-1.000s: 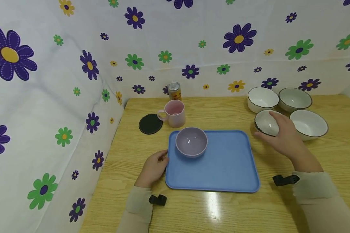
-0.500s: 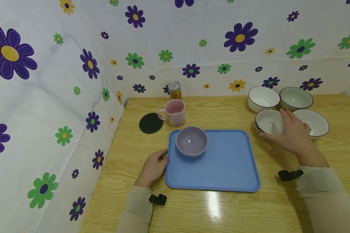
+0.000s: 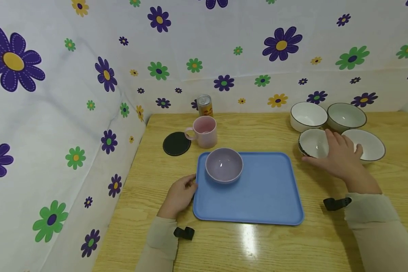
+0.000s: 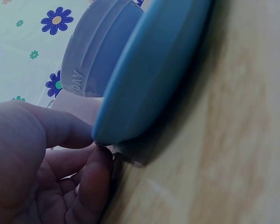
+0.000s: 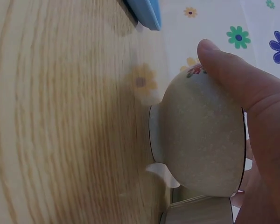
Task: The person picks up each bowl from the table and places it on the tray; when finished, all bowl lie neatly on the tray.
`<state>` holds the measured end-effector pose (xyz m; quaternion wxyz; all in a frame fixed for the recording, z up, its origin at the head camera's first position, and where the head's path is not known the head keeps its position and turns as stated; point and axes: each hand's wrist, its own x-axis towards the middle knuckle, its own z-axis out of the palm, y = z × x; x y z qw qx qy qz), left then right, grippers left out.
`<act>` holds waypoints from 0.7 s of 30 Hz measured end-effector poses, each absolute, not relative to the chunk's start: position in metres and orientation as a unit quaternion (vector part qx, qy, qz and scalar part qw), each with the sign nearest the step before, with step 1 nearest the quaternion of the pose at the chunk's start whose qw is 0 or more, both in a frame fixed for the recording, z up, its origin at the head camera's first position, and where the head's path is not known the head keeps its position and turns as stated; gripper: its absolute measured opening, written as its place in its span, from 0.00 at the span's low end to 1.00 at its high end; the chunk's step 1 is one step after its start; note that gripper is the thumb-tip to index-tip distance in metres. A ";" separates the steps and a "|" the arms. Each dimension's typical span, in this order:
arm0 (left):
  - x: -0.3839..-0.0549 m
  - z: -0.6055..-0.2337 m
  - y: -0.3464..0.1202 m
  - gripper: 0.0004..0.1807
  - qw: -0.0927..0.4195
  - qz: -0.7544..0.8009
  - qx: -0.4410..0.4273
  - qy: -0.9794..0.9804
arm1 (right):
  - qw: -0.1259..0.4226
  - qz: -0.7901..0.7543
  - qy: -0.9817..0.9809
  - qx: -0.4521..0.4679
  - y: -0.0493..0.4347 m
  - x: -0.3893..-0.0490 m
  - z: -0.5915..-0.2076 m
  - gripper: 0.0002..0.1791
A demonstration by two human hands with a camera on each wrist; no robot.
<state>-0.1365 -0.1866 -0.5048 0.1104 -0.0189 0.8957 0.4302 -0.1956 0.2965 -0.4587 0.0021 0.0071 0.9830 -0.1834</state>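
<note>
My left hand [image 3: 179,196] pinches the left edge of a blue tray [image 3: 251,189]; in the left wrist view the thumb lies against the tray's rim [image 4: 130,93] and a curled finger sits beneath it. On the tray's back left stands a lilac bowl [image 3: 223,166]. My right hand [image 3: 343,158] spans a small white bowl [image 3: 313,143] with a dark rim, thumb along its near outer side and fingers over its right rim. In the right wrist view this bowl [image 5: 196,130] stands upright, its foot right at the tabletop, a small floral print near the thumb.
Three more dark-rimmed bowls crowd the small one: a white bowl [image 3: 307,117], a grey-green bowl [image 3: 346,116] and a wide white bowl [image 3: 370,145]. Back left are a pink mug [image 3: 205,132], a drink can [image 3: 204,105] and a black coaster [image 3: 176,144]. Flowered cloth [image 3: 190,45] hangs behind.
My right hand has shifted right across the small white bowl, its fingers going from the far rim to the right side. My left hand and the tray stay put.
</note>
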 end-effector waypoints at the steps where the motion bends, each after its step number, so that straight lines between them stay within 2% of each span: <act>1: -0.137 -0.505 -0.187 0.24 0.110 0.429 -0.018 0.896 | -0.002 -0.185 0.983 0.007 0.296 -0.196 -0.459 0.72; 9: -0.137 -0.505 -0.187 0.24 0.109 0.434 -0.016 0.894 | -0.040 -0.217 0.975 -0.001 0.290 -0.196 -0.463 0.73; 16: -0.136 -0.505 -0.187 0.24 0.105 0.429 -0.015 0.897 | -0.064 -0.245 0.967 -0.024 0.282 -0.196 -0.465 0.70; 21: -0.136 -0.504 -0.187 0.23 0.105 0.430 -0.019 0.896 | -0.064 -0.267 0.961 -0.029 0.279 -0.195 -0.466 0.70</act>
